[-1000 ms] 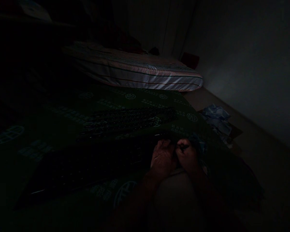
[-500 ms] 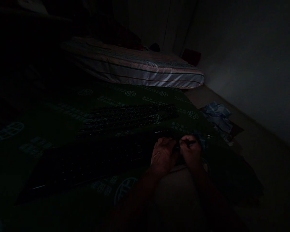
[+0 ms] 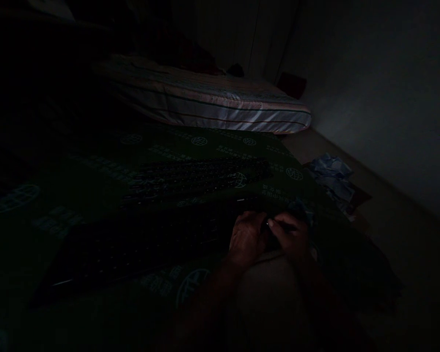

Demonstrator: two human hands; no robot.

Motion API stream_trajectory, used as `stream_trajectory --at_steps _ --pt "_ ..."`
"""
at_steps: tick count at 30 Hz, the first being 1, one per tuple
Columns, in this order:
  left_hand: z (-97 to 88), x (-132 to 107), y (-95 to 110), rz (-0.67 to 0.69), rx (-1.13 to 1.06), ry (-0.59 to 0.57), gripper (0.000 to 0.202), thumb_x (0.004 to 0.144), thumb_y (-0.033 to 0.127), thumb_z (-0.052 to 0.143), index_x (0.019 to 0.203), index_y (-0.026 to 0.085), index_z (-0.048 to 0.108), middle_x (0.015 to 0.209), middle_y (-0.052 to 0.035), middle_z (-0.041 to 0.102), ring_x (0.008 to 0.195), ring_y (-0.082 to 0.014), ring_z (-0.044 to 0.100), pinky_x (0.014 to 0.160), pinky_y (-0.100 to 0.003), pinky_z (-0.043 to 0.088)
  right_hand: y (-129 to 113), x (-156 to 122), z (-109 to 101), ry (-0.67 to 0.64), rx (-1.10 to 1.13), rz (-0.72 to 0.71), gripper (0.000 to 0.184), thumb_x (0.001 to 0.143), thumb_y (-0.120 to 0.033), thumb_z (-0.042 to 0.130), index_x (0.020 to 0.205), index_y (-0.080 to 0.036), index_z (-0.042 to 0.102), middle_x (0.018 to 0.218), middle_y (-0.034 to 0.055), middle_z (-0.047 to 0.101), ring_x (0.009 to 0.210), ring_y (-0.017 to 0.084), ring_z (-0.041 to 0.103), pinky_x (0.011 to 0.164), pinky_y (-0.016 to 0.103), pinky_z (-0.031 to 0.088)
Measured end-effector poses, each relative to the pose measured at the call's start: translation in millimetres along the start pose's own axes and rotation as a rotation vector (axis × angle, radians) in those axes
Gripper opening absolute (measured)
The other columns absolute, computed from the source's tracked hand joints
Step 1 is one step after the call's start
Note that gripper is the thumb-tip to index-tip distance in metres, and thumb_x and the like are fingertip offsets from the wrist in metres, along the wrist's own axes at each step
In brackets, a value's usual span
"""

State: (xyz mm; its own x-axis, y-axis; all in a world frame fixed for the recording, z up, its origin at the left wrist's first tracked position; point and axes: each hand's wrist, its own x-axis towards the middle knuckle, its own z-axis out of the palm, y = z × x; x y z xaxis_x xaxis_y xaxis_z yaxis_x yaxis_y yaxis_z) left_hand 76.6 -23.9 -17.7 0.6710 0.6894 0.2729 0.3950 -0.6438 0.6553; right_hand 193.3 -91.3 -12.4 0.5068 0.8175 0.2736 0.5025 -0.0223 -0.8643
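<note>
Green printed sheet [image 3: 77, 195] spread on the floor, very dim light. Two dark beaded strips lie across it: the far strip [image 3: 198, 178] towards the sheet's back edge, the near strip [image 3: 139, 244] running to the near right part, where both hands meet at its right end. Left hand [image 3: 246, 239] is knuckles-up, its fingers curled over the strip's end; too dark to tell whether it grips or only presses. Right hand [image 3: 291, 237] touches it, thumb and forefinger pinched together with a tiny glint at the tips — what they hold I cannot make out. Fine fingertip work by the look of it. It would likely go best with the left hand pinning the strip flat and the right making short, small motions — in this gloom, touch must guide. A striped mattress [image 3: 212, 105] lies beyond the back edge, and crumpled pale cloth [image 3: 332, 173] off the right edge.
</note>
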Motion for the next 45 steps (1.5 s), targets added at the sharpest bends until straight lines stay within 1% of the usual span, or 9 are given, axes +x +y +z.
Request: stream_trajectory --at_steps 4,8,11,16,19,22,27,37,45 --pt "2.2 -0.7 -2.3 0.018 -0.028 0.024 0.027 0.077 0.017 0.051 0.102 0.018 0.060 0.097 -0.0093 0.064 0.094 -0.0242 0.055 0.083 -0.039 0.045 -5.6 -4.9 2.2 0.009 0.001 -0.016 0.024 0.072 -0.039 0.055 0.056 -0.022 0.051 0.049 -0.0025 0.047 0.049 0.012 0.045 0.048 0.025 0.038" --pt "3.0 -1.2 -5.8 -0.069 -0.244 0.084 0.035 0.070 0.013 0.059 0.104 0.021 0.060 0.100 -0.0058 0.063 0.095 -0.0205 0.056 0.084 -0.034 0.047 0.3 -3.7 2.3 0.134 0.150 0.168 0.034 0.076 -0.047 0.050 0.054 -0.021 0.047 0.044 -0.0030 0.043 0.041 0.010 0.041 0.041 0.024 0.034" --pt "0.9 -1.5 -7.5 -0.166 -0.446 0.142 0.037 0.067 0.014 0.063 0.103 0.023 0.061 0.100 -0.0034 0.062 0.091 -0.0176 0.059 0.082 -0.031 0.049 6.7 1.6 -2.8 0.184 0.145 0.292 0.042 0.080 -0.053 0.041 0.059 -0.020 0.054 0.045 -0.0008 0.048 0.041 0.011 0.044 0.041 0.024 0.035" --pt "-2.8 -1.5 -8.6 -0.243 -0.683 0.172 0.039 0.062 0.015 0.070 0.100 0.022 0.063 0.094 -0.0031 0.064 0.087 -0.0178 0.061 0.080 -0.031 0.050 -2.2 10.6 -11.1 0.091 -0.043 0.119 0.037 0.078 -0.049 0.048 0.063 -0.018 0.061 0.068 0.0049 0.064 0.067 0.017 0.059 0.066 0.028 0.045" --pt "-2.7 -1.3 -9.1 -0.250 -0.751 0.193 0.037 0.062 0.015 0.070 0.098 0.021 0.064 0.094 -0.0035 0.065 0.087 -0.0177 0.062 0.081 -0.031 0.050 -17.2 12.4 -11.6 0.012 -0.033 0.159 0.037 0.080 -0.048 0.045 0.078 -0.016 0.064 0.059 0.0020 0.061 0.053 0.013 0.055 0.055 0.026 0.044" --pt "-1.5 -1.0 -10.2 -0.242 -0.768 0.210 0.037 0.062 0.014 0.069 0.098 0.021 0.064 0.093 -0.0033 0.066 0.087 -0.0175 0.062 0.082 -0.031 0.050 -27.8 13.3 -10.1 -0.104 -0.047 0.229 0.037 0.078 -0.045 0.047 0.090 -0.014 0.064 0.047 -0.0031 0.051 0.042 0.010 0.046 0.045 0.022 0.037" --pt "-0.2 -0.7 -11.6 -0.232 -0.769 0.217 0.035 0.065 0.015 0.068 0.099 0.021 0.065 0.094 -0.0039 0.066 0.085 -0.0163 0.063 0.079 -0.030 0.052 -30.0 15.9 -7.0 -0.231 -0.083 0.302 0.034 0.069 -0.039 0.058 0.090 -0.013 0.064 0.043 -0.0052 0.049 0.043 0.010 0.046 0.045 0.021 0.036" --pt "-1.3 -2.1 -13.1 -0.159 -0.668 0.197 0.034 0.069 0.021 0.067 0.103 0.023 0.064 0.087 -0.0023 0.069 0.085 -0.0168 0.063 0.082 -0.031 0.051 -29.5 20.0 -6.5 -0.288 -0.039 0.355 0.030 0.067 -0.040 0.056 0.080 -0.014 0.062 0.043 -0.0056 0.047 0.037 0.007 0.039 0.037 0.019 0.029" --pt "-1.9 -2.7 -13.6 -0.197 -0.733 0.156 0.036 0.069 0.018 0.064 0.105 0.022 0.064 0.091 -0.0032 0.070 0.086 -0.0172 0.064 0.083 -0.030 0.050 -24.7 18.5 -1.3 -0.249 -0.053 0.363 0.027 0.068 -0.037 0.056 0.080 -0.015 0.063 0.043 -0.0062 0.047 0.037 0.007 0.040 0.038 0.019 0.031"
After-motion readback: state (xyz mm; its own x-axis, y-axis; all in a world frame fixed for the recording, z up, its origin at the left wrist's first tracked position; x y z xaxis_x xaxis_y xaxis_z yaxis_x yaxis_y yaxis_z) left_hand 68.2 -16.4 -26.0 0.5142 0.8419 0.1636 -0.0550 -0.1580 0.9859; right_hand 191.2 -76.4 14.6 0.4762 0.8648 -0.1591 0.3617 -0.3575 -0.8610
